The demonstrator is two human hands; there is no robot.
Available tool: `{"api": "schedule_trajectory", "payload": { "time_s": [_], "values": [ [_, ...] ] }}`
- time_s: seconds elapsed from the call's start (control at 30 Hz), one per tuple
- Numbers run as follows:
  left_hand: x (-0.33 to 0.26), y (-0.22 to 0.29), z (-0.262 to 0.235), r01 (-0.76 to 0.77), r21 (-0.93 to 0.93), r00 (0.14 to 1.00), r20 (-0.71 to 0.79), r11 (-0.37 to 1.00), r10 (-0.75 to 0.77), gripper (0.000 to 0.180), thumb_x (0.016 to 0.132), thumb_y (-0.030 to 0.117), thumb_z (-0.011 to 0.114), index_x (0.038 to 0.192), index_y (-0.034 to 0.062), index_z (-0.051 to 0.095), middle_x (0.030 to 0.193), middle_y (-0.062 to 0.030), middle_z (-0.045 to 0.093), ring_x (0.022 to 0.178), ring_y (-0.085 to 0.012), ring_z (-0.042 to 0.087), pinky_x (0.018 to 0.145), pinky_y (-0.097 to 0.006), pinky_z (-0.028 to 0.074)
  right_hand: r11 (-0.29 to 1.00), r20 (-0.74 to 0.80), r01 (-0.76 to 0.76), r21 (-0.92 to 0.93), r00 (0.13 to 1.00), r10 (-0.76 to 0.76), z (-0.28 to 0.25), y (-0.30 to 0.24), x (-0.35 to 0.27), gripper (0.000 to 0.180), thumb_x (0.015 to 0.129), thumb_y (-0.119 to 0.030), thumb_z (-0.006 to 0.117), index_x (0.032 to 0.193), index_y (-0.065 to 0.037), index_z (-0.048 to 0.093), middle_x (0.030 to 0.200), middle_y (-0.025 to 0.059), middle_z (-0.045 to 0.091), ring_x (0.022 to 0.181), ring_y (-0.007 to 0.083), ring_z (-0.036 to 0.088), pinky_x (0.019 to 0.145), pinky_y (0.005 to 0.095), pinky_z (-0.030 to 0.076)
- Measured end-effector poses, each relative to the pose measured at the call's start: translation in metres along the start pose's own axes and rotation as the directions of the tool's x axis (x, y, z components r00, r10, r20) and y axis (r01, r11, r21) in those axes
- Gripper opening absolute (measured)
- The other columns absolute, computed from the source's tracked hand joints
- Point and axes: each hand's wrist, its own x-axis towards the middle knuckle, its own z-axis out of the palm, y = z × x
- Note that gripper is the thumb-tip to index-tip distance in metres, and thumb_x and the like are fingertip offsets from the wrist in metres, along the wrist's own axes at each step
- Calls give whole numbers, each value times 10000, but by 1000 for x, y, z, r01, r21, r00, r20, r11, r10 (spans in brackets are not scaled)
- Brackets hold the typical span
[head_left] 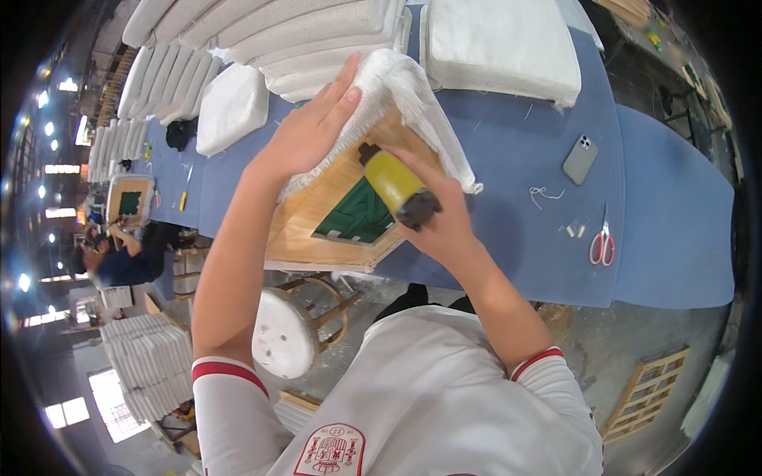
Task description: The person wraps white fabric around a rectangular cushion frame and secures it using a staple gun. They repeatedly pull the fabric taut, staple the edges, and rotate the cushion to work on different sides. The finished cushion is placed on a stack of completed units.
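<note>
A wooden seat panel (295, 230) lies on the blue-covered table (508, 230), with green webbing (359, 213) across its central opening. White fabric (393, 73) is folded over its far edge and hangs loosely along the right side. My left hand (305, 139) rests on the fabric at the panel's far left, fingers stretched out. Over the panel, my right hand (444, 214) grips a yellow and black staple gun (390, 179), its black nose pointing up and left toward the fabric. Whether the nose touches the panel I cannot tell.
White cushions (500, 47) line the table's far side, one standing alone (232, 107) at left. Scissors (603, 242), a grey phone (581, 159) and white string (546, 194) lie at right. A round stool (282, 333) stands below the table. Another person (131, 258) works at far left.
</note>
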Motion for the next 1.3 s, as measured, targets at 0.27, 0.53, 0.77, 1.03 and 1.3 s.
{"api": "schedule_trajectory", "payload": {
  "time_s": [0.27, 0.53, 0.77, 1.03, 1.3],
  "values": [
    [2, -10, -3, -200, 142, 980, 24, 969, 199, 704, 1210, 365, 543, 1852, 216, 296, 1832, -292, 385, 1698, -488, 369, 1378, -490, 318, 998, -142, 23, -55, 989, -31, 19, 22, 10, 746, 821, 6, 883, 1536, -103, 702, 1189, 183, 837, 1074, 332, 809, 983, 395, 615],
    [-4, -15, -6, -284, 171, 958, 13, 943, 286, 765, 1144, 368, 633, 1829, 420, 297, 1855, -265, 344, 1559, -572, 518, 1251, -567, 509, 989, -263, 97, -111, 957, -123, 2, -4, 26, 522, 911, 25, 882, 1421, 11, 768, 1232, 142, 872, 1135, 158, 815, 1042, 335, 615],
    [-5, -9, -9, -264, 144, 965, 54, 954, 258, 885, 1075, 257, 699, 1830, 444, 277, 1864, -266, 322, 1552, -573, 523, 1248, -557, 517, 983, -310, 178, -33, 934, -180, 14, 13, 30, 643, 814, 6, 829, 1449, -64, 756, 977, 166, 809, 812, 288, 757, 800, 360, 593],
    [-6, -2, -8, -242, 119, 970, 61, 963, 236, 1091, 904, 89, 725, 1848, 382, 264, 1891, -239, 290, 1636, -530, 451, 1312, -529, 462, 992, -255, 118, -53, 958, -128, 24, 1, 19, 596, 893, 44, 849, 1476, -14, 741, 1325, 167, 846, 1205, 204, 808, 1075, 345, 599],
    [1, -60, -28, 16, -324, 955, 286, 946, 82, 850, 1226, 645, 318, 1885, 166, 76, 1948, -183, 108, 1800, -340, 103, 1449, -436, 104, 998, -228, 46, -50, 972, -57, 59, 20, 5, 630, 894, 34, 853, 1504, -53, 723, 1222, 136, 843, 1080, 212, 800, 1014, 330, 599]
  ]
}}
